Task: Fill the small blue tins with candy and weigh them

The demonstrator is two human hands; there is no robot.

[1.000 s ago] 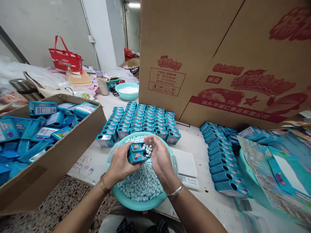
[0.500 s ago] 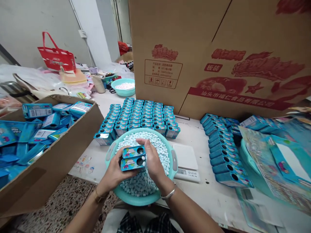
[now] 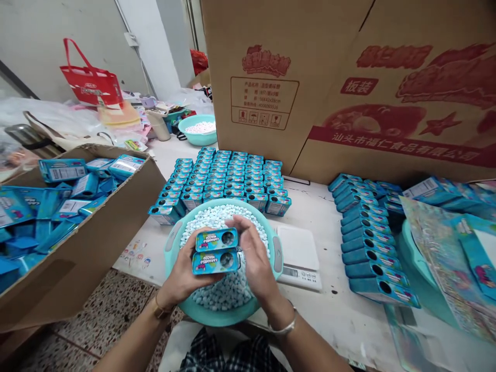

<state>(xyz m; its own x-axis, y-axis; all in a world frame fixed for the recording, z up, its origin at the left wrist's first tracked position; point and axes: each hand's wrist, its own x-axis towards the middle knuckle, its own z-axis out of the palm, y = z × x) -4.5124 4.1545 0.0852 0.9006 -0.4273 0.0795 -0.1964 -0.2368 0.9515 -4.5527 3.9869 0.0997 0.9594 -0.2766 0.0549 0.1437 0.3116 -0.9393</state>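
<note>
My left hand grips two small blue candy boxes, stacked one above the other, over a teal basin full of pale blue-white candy pellets. Each box has a round hole at its right end. My right hand is cupped against the right ends of the boxes, fingers curled together beside the holes. Whether it holds pellets is hidden. The basin sits at the table's near edge, above my lap.
Rows of upright blue boxes stand behind the basin. A white scale lies to its right, then a column of lying boxes. A carton of blue boxes is left; a large cardboard carton stands behind. A second teal bowl sits far back.
My right hand earlier poured pellets over the box ends; it now rests cupped against them. The two boxes have turned so their printed faces point up at me.
</note>
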